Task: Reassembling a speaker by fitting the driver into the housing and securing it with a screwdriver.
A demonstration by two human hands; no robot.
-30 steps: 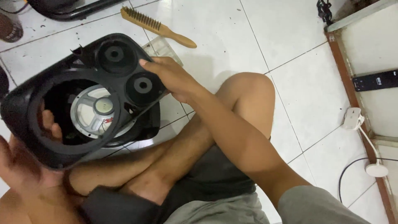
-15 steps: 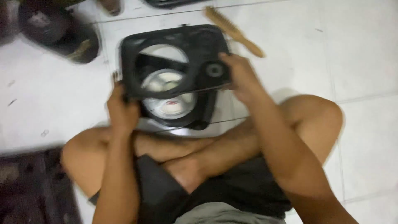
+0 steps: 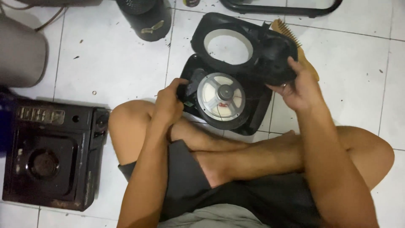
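I sit cross-legged on a white tiled floor with a black speaker housing in front of my shins. Its pale round speaker cone faces up. My left hand grips the housing's left edge. My right hand holds the black front cover, which is lifted off and tilted back, showing a large oval opening. A wooden-handled brush lies on the floor behind the cover, partly hidden by it and by my right hand.
A black portable gas stove sits on the floor to my left. A dark cylindrical object stands at the top, a grey rounded object at far left, and a black tube frame at top right.
The front cover has come off the housing and swung back to the upper right in my right hand. The view has shifted, and the stove has come into sight on the left.
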